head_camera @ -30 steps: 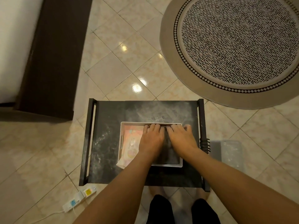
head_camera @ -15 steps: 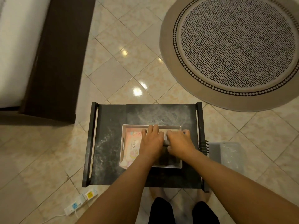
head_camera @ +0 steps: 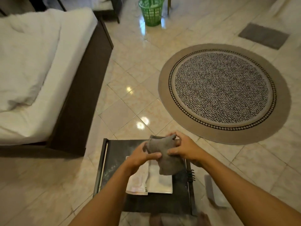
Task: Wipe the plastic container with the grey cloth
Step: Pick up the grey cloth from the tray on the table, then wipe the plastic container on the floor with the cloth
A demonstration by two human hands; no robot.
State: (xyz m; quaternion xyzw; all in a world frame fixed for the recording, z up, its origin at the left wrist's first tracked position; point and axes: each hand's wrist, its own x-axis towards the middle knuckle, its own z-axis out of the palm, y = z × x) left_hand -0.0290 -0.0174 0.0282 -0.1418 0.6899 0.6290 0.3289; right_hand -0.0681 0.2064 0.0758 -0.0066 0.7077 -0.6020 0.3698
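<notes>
The grey cloth [head_camera: 166, 154] hangs bunched in the air above the small black table [head_camera: 114, 154]. My left hand [head_camera: 143, 155] pinches its left side and my right hand [head_camera: 180, 147] grips its upper right edge. Below it, the white plastic container [head_camera: 161, 183] sits on the table, with a pale pink packet [head_camera: 136, 185] lying in its left half and sticking out over the near rim. The cloth and my hands hide the container's far part.
A translucent lid or box [head_camera: 215, 191] lies on the tiled floor right of the table. A round patterned rug [head_camera: 223, 92] is ahead right, a bed [head_camera: 32, 70] with a dark frame at left, a green basket [head_camera: 151, 10] far back.
Both hands were pressed down inside the container on the cloth; they have lifted the cloth out and up above the table. The camera has tilted up, showing more of the room.
</notes>
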